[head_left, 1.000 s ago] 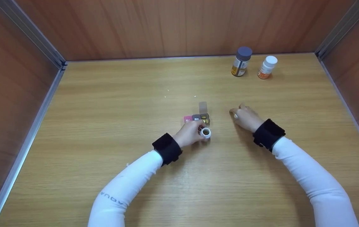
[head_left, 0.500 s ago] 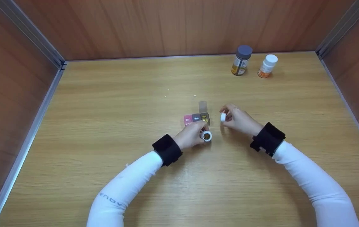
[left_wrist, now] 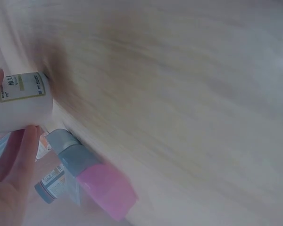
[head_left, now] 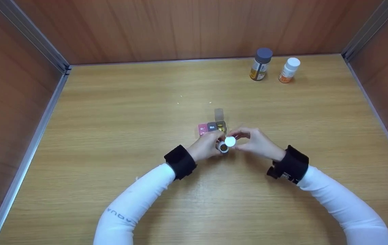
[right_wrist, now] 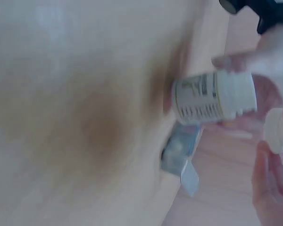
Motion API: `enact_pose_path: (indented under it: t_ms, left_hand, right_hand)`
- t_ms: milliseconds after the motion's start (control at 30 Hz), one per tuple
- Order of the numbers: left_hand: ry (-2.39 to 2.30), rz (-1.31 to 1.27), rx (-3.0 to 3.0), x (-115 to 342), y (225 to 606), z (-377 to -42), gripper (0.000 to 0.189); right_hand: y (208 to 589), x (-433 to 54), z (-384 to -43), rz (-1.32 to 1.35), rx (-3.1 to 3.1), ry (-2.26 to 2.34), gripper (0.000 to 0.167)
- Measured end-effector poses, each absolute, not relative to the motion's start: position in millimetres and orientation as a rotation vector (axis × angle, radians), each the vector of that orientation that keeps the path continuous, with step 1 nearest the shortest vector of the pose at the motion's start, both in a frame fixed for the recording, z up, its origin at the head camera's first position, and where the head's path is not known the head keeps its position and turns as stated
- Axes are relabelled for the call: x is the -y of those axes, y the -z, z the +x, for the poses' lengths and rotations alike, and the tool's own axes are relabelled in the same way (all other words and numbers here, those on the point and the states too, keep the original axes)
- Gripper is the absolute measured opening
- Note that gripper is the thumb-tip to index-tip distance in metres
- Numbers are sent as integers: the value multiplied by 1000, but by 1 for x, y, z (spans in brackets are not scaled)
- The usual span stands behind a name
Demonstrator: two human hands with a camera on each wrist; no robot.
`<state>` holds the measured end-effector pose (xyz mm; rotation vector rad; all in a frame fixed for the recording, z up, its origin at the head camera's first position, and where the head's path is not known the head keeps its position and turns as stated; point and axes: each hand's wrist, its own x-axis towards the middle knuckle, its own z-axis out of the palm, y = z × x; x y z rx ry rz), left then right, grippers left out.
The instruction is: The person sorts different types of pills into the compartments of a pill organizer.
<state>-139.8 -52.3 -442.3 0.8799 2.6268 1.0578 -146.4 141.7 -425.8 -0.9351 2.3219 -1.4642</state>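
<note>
My left hand (head_left: pixel 207 145) grips a small white pill bottle (left_wrist: pixel 23 104) whose mouth is uncovered, its dark inside showing in the head view. Thumb and fingers of my right hand (head_left: pixel 256 142) pinch a round white cap (head_left: pixel 230 141), which overlaps the bottle's rim in the head view. In the right wrist view the cap stands a little apart from the bottle's mouth. Just beyond the left hand lies a pill organizer (head_left: pixel 211 127) with pink and grey compartments. Its right compartment has the lid (head_left: pixel 219 114) raised and yellow pills (head_left: pixel 220 127) inside.
A bottle with a dark blue cap (head_left: pixel 261 64) and a white-capped bottle with an orange label (head_left: pixel 289 70) stand at the back right. Several tiny white bits (head_left: pixel 210 102) lie beyond the organizer. Wooden panels enclose the table's back and sides.
My right hand has turned and come left and nearer with the cap, from right of the organizer to the bottle's mouth. My left hand has kept the bottle almost in place.
</note>
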Motion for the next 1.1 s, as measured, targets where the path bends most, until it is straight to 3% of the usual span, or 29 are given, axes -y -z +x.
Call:
enact_pose_path:
  t_ms: [700,1100]
  left_hand:
    - [-1095,756,-2572,51,442,-144,36]
    - [-1100,716,-2608,51,443,-146,34]
  right_hand:
    - [430,-126,-139,-1549,-2668,925,29]
    - [425,-113,-137,-1383,-2882,734,33]
